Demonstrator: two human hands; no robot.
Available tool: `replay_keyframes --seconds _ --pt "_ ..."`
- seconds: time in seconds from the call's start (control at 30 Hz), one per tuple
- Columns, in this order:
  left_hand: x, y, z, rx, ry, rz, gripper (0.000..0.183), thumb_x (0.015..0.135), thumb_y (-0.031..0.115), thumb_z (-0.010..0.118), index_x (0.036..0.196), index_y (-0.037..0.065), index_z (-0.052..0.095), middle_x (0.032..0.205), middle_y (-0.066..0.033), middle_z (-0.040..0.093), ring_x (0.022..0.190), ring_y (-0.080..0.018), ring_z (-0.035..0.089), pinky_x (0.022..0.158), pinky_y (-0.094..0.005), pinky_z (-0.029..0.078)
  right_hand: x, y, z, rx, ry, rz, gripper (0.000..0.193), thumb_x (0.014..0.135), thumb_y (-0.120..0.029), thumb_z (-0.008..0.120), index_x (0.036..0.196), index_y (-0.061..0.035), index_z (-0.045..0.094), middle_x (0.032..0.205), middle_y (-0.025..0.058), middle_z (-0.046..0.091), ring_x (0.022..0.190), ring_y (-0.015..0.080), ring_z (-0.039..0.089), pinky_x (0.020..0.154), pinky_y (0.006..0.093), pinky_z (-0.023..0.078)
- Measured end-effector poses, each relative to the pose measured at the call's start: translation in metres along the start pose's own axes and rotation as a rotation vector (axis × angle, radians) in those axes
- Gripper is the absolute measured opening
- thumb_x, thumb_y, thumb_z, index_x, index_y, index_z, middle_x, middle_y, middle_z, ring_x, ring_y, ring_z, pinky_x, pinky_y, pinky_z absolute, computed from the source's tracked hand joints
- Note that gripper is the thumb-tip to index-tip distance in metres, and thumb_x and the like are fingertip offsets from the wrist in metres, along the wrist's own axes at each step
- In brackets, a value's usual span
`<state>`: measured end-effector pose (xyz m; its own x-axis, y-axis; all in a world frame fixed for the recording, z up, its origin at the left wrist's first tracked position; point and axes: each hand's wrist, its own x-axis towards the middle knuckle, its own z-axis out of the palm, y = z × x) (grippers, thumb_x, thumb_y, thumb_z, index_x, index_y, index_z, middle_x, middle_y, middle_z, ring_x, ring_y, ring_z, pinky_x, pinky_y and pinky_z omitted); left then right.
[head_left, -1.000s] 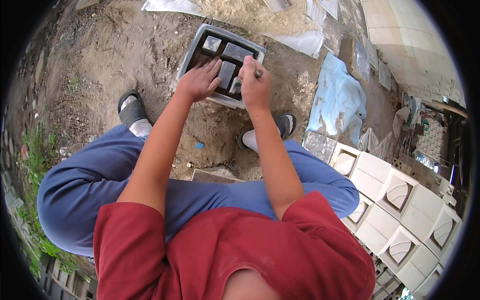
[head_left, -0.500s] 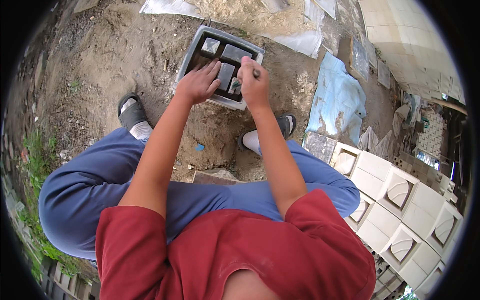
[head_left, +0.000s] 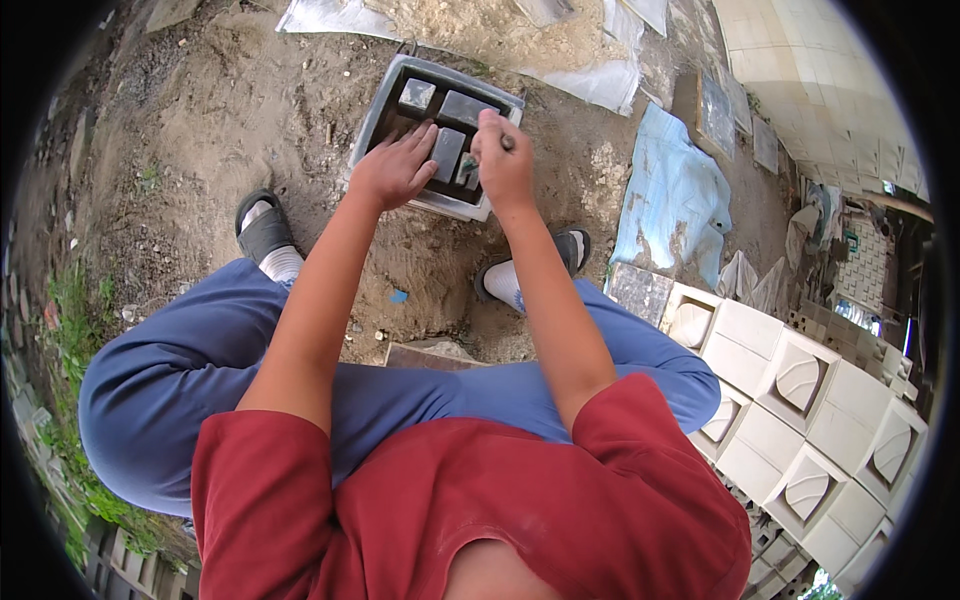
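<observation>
On the ground between my feet sits a grey rectangular mould (head_left: pixel 372 115), tilted slightly, with dark recesses around raised flat-topped blocks (head_left: pixel 463 108). My left hand (head_left: pixel 395 172) lies over its left side, fingers spread, fingertips against the inner part beside a middle block (head_left: pixel 447 152). Closed in a fist above the right side is my right hand (head_left: pixel 503 165), gripping a tool by its round handle (head_left: pixel 508 143). A greenish end (head_left: pixel 468 166) of this tool shows beside the fist, low in the mould; its exact kind is hard to make out.
Pale moulded blocks (head_left: pixel 757 340) are stacked at the right. A blue sheet (head_left: pixel 672 190) lies on the dirt, with a framed board (head_left: pixel 715 115) beyond it. White sheeting (head_left: pixel 590 82) with sand stretches behind the mould. A wooden board edge (head_left: pixel 425 357) shows near my knees.
Very little differs. The view shifts slightly, while both hands keep nearly the same places at the mould and the right hand still grips the tool.
</observation>
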<state>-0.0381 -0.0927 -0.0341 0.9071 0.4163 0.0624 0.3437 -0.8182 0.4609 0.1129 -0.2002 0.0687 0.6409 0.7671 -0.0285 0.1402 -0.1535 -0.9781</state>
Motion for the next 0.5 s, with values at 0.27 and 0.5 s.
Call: replay_keyframes --seconds 0.27,0.5 --pt "0.003 0.000 -0.002 -0.003 -0.024 -0.036 0.067 0.109 0.043 0.036 0.164 0.004 0.030 0.168 -0.0183 0.036 0.150 -0.0350 0.041 0.126 -0.0469 0.031 0.004 -0.006 0.003 -0.056 -0.098 -0.025 0.050 0.111 -0.035 0.052 0.074 -0.0025 0.055 0.061 -0.0006 0.049 0.058 0.0096 0.043 0.057 0.0317 0.038" --pt "0.005 0.004 -0.003 0.006 -0.024 -0.013 0.068 0.109 0.043 0.036 0.164 0.004 0.029 0.168 -0.0186 0.035 0.151 -0.0363 0.040 0.126 -0.0468 0.030 -0.004 0.005 0.004 -0.029 -0.059 -0.040 0.050 0.112 -0.035 0.052 0.073 -0.0037 0.053 0.060 -0.0024 0.045 0.056 0.0088 0.041 0.055 0.0314 0.036"
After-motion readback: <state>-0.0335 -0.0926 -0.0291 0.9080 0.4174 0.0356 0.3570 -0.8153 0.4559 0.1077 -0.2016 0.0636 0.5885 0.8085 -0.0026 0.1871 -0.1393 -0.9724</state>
